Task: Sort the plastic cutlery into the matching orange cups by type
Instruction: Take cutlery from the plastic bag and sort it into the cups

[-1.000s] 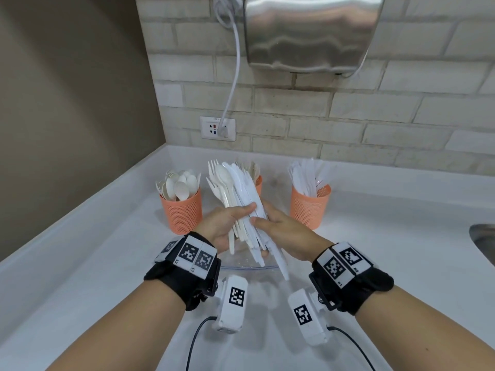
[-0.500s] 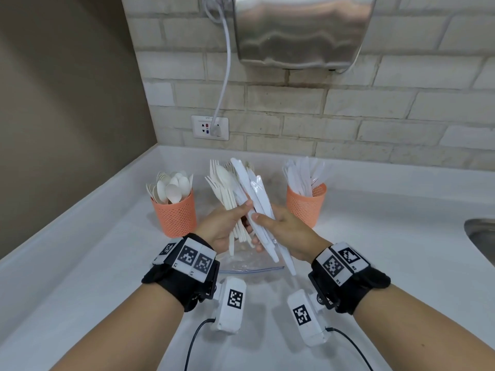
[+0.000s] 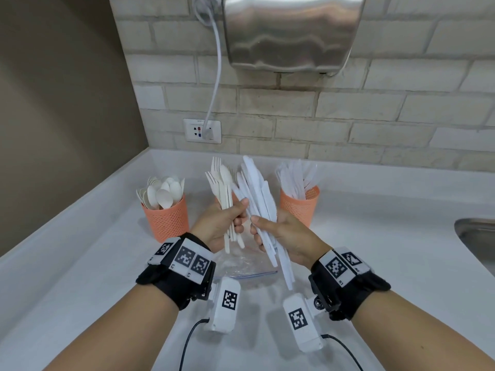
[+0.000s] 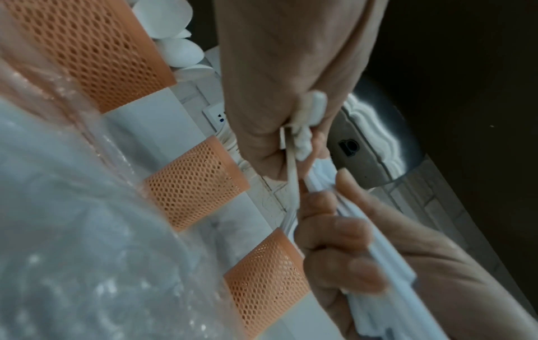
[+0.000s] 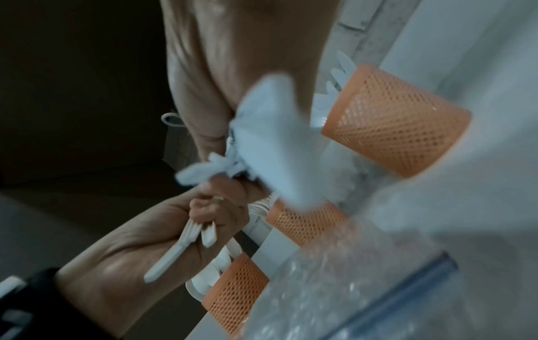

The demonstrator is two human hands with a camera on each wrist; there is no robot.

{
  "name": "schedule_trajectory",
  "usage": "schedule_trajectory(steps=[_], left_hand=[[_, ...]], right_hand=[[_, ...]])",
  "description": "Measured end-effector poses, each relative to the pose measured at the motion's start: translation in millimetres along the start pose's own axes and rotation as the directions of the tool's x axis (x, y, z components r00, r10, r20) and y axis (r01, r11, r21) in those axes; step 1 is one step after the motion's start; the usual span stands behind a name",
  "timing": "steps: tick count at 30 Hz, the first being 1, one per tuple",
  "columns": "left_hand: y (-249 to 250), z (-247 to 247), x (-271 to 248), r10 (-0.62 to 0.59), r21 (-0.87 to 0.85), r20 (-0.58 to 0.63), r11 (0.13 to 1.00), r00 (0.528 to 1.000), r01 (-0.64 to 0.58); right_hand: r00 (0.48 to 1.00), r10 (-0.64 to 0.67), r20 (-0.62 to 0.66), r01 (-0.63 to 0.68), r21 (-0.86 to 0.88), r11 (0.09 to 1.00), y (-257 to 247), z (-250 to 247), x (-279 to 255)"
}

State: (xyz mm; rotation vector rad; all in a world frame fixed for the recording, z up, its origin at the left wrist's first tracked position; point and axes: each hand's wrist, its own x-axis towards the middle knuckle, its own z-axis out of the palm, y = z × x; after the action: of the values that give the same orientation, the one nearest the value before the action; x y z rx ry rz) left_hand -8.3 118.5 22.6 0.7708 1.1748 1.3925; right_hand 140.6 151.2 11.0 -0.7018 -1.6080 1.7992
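Hands sit close together above the counter (image 3: 80, 263), each closed around its own share of what was one fanned bundle a second ago. The left hand (image 3: 217, 227) grips the forks (image 3: 223, 194), with one spoon among them, and the right hand (image 3: 290, 236) grips the knives (image 3: 258, 199), now pulled clear to the right with a small gap between the two lots. That split means the knives are separated by type and look ready to drop into their cup. Below the hands lies a clear plastic bag (image 3: 241, 266). Behind them stand three orange cups: the spoon cup (image 3: 167, 220) on the left, the middle cup (image 3: 234, 199) mostly hidden by the forks, and the knife cup (image 3: 300, 207) just beyond the right hand. A hand dryer (image 3: 289, 33) hangs on the brick wall above.
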Motion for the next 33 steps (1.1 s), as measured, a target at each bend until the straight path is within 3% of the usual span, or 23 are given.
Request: schedule_trajectory(steps=[3, 7, 10, 14, 17, 22, 30, 33], left_hand=[[2, -1, 4, -0.005, -0.103, -0.02, 0.995, 1.0, 0.003], [5, 2, 5, 0.048, -0.096, -0.032, 0.994, 0.998, -0.051], [10, 8, 1, 0.081, -0.093, -0.012, 0.992, 0.997, -0.081], [11, 10, 0, 0.096, -0.082, 0.009, 0.992, 0.995, -0.095], [10, 6, 2, 0.087, -0.067, -0.007, 0.994, 0.996, -0.087], [8, -3, 7, 0.08, -0.048, -0.014, 0.996, 0.997, -0.081], [5, -2, 11, 0.063, -0.043, 0.014, 0.997, 0.998, -0.062], [6, -2, 10, 0.055, -0.059, 0.043, 0.997, 0.998, -0.052]], right_hand=[[0.97, -0.16, -0.181, 0.124, -0.197, 0.973, -18, -12, 5], [0.776, -0.469, -0.421, 0.254, -0.472, 0.844, -48, -44, 26], [0.648, -0.605, -0.462, 0.292, -0.583, 0.758, -62, -63, 49], [0.575, -0.69, -0.44, 0.326, -0.65, 0.687, -70, -76, 72], [0.601, -0.635, -0.485, 0.292, -0.607, 0.74, -58, -83, 83], [0.778, -0.307, -0.549, 0.036, -0.449, 0.893, -22, -93, 85], [0.847, -0.143, -0.512, -0.084, -0.393, 0.916, -22, -97, 82], [0.847, -0.084, -0.525, -0.104, -0.318, 0.942, -29, -96, 84]])
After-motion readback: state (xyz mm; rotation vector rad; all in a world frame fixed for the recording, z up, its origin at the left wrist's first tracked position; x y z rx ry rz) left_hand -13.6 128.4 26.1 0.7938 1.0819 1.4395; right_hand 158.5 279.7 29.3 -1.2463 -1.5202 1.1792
